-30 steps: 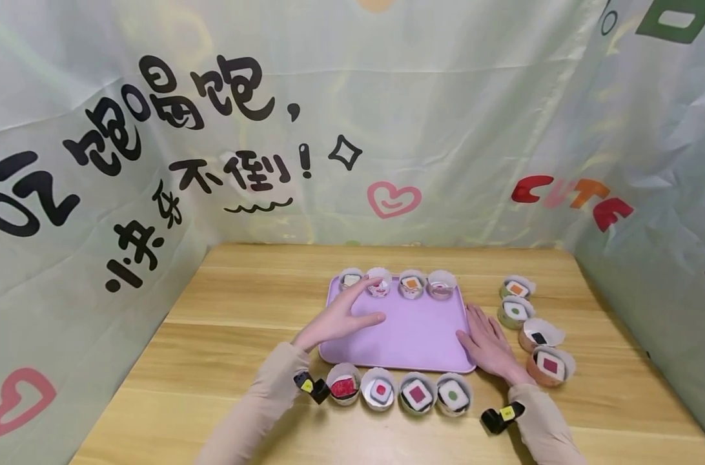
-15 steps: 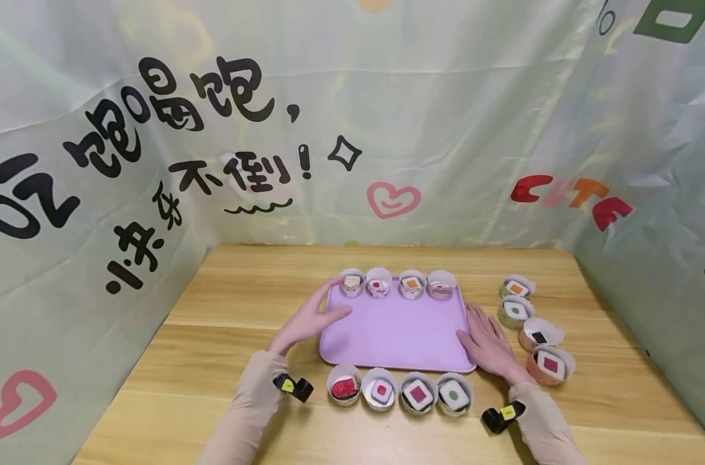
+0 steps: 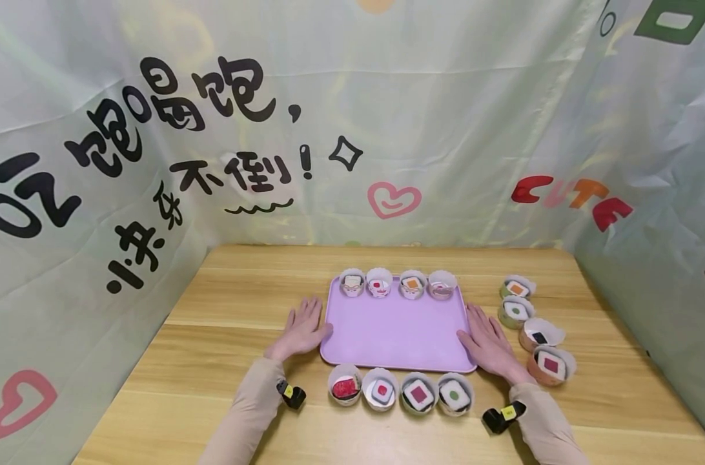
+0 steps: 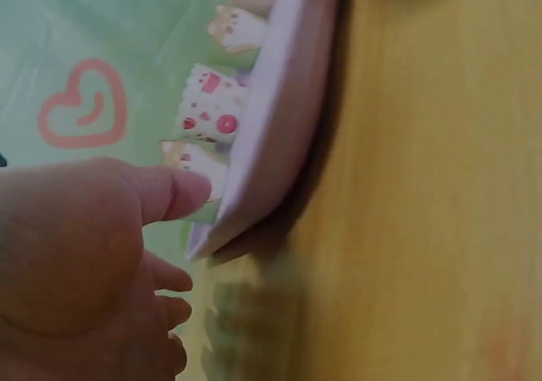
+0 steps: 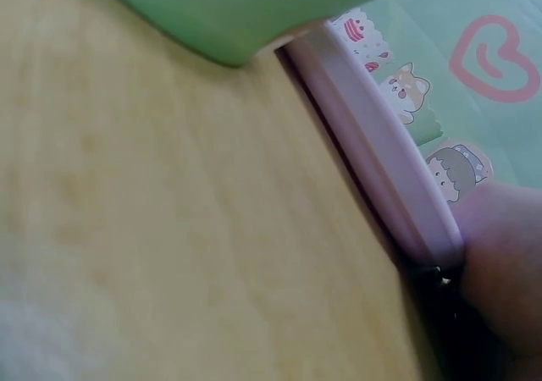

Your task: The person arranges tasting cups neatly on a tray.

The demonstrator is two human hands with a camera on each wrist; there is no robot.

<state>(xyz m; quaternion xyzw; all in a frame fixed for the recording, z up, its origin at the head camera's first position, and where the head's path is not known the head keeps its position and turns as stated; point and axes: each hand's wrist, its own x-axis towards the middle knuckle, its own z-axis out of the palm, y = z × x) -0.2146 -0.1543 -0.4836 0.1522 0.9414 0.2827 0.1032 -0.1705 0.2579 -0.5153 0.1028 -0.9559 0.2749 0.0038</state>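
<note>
A lilac tray lies on the wooden table. Along its far side stand several printed paper cups, among them one with red dots; each holds a small piece that resembles a sushi roll. My left hand is spread beside the tray's left edge, with the thumb at the rim and nothing in its grasp. On the other side, my right hand lies with straight fingers along the right edge, its thumb on the tray's rim. Both palms face down in the head view.
A row of several cups, one with a red piece, stands in front of the tray. More cups curve along the table's right part, such as an orange one close to my right wrist. A printed cloth encloses the table.
My left hand has moved left from above the tray and its cups down to the tray's left side, fingers spread. The right hand, tray and cups have stayed in place.
</note>
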